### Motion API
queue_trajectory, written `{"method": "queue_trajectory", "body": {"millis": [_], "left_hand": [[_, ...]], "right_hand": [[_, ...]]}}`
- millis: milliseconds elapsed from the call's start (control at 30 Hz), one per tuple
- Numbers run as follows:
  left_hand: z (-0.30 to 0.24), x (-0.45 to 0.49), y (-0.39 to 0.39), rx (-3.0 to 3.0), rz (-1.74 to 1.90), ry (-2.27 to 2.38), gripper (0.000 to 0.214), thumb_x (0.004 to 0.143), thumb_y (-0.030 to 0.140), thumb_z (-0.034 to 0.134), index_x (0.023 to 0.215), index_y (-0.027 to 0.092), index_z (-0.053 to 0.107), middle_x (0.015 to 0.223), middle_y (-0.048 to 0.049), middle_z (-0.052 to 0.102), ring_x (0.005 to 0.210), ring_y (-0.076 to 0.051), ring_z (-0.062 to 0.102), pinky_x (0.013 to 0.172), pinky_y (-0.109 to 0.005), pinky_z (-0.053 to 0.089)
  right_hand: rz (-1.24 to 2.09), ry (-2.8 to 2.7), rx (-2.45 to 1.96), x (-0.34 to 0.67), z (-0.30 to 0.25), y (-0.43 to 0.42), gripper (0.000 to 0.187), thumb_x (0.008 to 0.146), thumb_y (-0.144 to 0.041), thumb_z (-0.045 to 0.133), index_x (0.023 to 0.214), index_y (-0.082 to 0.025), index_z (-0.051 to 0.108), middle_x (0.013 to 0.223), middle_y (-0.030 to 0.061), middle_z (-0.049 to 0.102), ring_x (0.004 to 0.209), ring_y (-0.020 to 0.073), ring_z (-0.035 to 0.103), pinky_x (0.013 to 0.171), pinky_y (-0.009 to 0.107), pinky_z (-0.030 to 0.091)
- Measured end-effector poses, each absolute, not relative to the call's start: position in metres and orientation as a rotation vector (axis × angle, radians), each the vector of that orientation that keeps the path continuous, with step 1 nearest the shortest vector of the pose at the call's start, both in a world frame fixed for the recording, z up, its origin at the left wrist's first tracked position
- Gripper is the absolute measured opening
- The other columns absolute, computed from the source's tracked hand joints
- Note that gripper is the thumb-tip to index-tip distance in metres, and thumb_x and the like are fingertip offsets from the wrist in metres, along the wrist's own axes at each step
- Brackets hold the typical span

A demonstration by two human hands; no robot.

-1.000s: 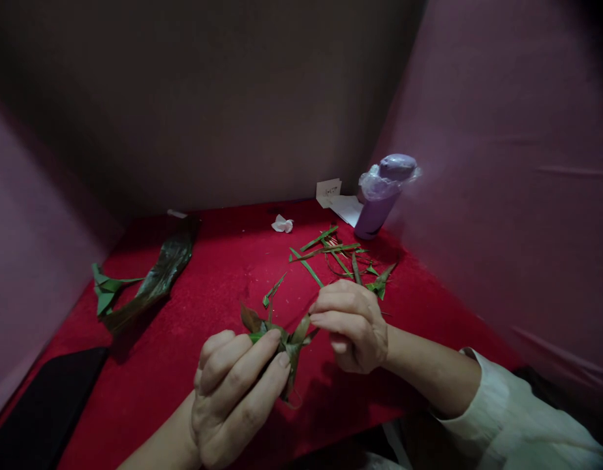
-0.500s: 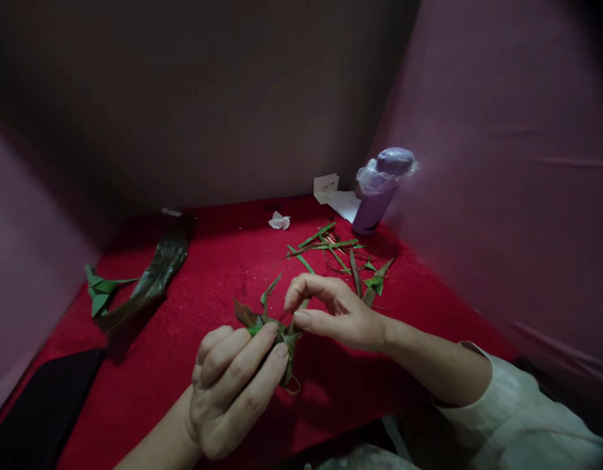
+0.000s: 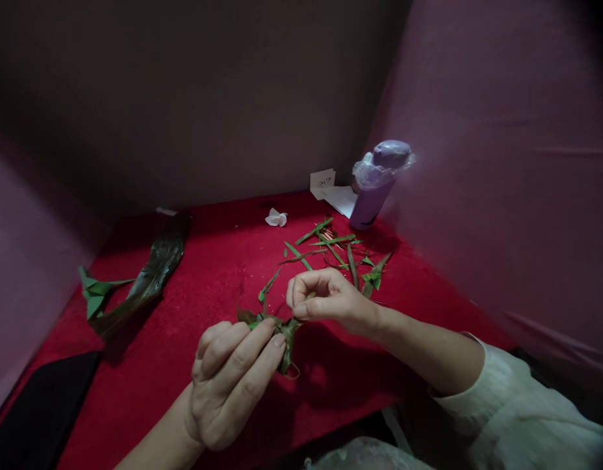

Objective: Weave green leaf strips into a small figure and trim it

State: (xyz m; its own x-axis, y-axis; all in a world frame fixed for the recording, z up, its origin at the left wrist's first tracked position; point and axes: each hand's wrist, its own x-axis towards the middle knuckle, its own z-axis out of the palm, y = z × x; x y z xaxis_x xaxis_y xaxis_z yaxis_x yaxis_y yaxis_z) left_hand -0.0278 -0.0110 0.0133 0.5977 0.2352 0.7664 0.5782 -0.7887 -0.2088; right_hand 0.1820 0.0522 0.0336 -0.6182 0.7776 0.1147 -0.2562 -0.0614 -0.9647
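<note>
My left hand (image 3: pixel 233 382) is curled around a small folded piece of green leaf (image 3: pixel 282 333), held just above the red cloth table (image 3: pixel 223 261). My right hand (image 3: pixel 331 300) sits right beside it, thumb and forefinger pinched on a thin strip of that same leaf piece near its upper right. The leaf's tips stick out between my two hands; its middle is hidden by my left fingers.
Loose green leaf strips (image 3: pixel 331 245) lie scattered behind my right hand. A long dark leaf (image 3: pixel 145 281) with a folded green end rests at the left. A purple bottle (image 3: pixel 374 186), white papers (image 3: pixel 333 189) and a crumpled white scrap (image 3: pixel 276 217) stand at the back. A black object (image 3: pixel 42 405) lies front left.
My right hand opened from a loose fist, moved left toward the leaf piece and now pinches its strip. My left hand has kept its hold, shifting only slightly.
</note>
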Motion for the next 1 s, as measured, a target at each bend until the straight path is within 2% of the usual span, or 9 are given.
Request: {"method": "queue_trajectory", "body": {"millis": [267,433,500,600,700,800,1000], "left_hand": [[0.014,-0.026,-0.012,-2.408,-1.051,-0.666,0.03,0.075,0.004,0.065,0.104,0.009,0.064,0.096,-0.014,0.073,0.092,-0.024,0.059,0.082,-0.039,0.046],[0.021,-0.014,-0.006,-2.433,-1.278,-0.813,0.026,0.074,0.002,0.065,0.099,0.011,0.061,0.086,-0.011,0.072,0.082,-0.019,0.062,0.079,-0.035,0.048],[0.022,-0.012,-0.004,-2.435,-1.39,-0.906,0.028,0.074,0.001,0.065,0.1,0.013,0.06,0.087,-0.0097,0.071,0.081,-0.018,0.062,0.077,-0.035,0.05],[0.02,-0.012,-0.002,-2.435,-1.473,-0.951,0.033,0.073,0.0,0.065,0.102,0.014,0.06,0.09,-0.0091,0.071,0.082,-0.019,0.062,0.075,-0.035,0.051],[0.019,-0.013,-0.003,-2.442,-1.503,-0.94,0.035,0.071,-0.002,0.066,0.102,0.013,0.061,0.091,-0.0092,0.07,0.083,-0.019,0.062,0.075,-0.035,0.051],[0.019,-0.011,-0.002,-2.445,-1.514,-0.938,0.035,0.071,-0.002,0.065,0.103,0.013,0.06,0.091,-0.009,0.07,0.083,-0.019,0.061,0.075,-0.036,0.051],[0.023,-0.009,-0.002,-2.445,-1.432,-0.897,0.033,0.073,-0.002,0.063,0.102,0.013,0.059,0.091,-0.0093,0.07,0.083,-0.017,0.062,0.076,-0.035,0.05]], "right_hand": [[1.802,-1.404,-0.626,0.182,0.03,0.052,0.011,0.063,-0.017,0.068,0.057,-0.014,0.06,0.058,-0.003,0.057,0.054,0.0074,0.046,0.056,0.022,0.038],[1.744,-1.493,-0.619,0.183,0.03,0.055,0.01,0.072,-0.021,0.065,0.065,-0.014,0.06,0.063,-0.0017,0.057,0.058,0.0092,0.05,0.06,0.024,0.042],[1.505,-1.64,-0.624,0.185,0.033,0.054,0.012,0.08,-0.026,0.061,0.078,-0.014,0.062,0.074,0.0019,0.06,0.066,0.0116,0.053,0.064,0.026,0.045],[0.888,-1.891,-0.501,0.188,0.039,0.05,0.017,0.082,-0.026,0.063,0.094,-0.014,0.062,0.095,0.0098,0.063,0.085,0.0177,0.058,0.076,0.033,0.048],[0.388,-2.027,-0.391,0.19,0.039,0.048,0.011,0.082,-0.016,0.062,0.092,-0.016,0.061,0.096,0.0106,0.065,0.088,0.0192,0.06,0.079,0.036,0.048],[0.13,-2.078,-0.358,0.19,0.035,0.049,0.011,0.081,-0.011,0.058,0.09,-0.017,0.06,0.089,0.0078,0.069,0.08,0.0185,0.061,0.074,0.036,0.049],[-0.113,-2.093,-0.265,0.189,0.031,0.053,0.012,0.078,-0.01,0.054,0.086,-0.016,0.061,0.082,0.0064,0.071,0.075,0.0194,0.063,0.068,0.034,0.048]]}}
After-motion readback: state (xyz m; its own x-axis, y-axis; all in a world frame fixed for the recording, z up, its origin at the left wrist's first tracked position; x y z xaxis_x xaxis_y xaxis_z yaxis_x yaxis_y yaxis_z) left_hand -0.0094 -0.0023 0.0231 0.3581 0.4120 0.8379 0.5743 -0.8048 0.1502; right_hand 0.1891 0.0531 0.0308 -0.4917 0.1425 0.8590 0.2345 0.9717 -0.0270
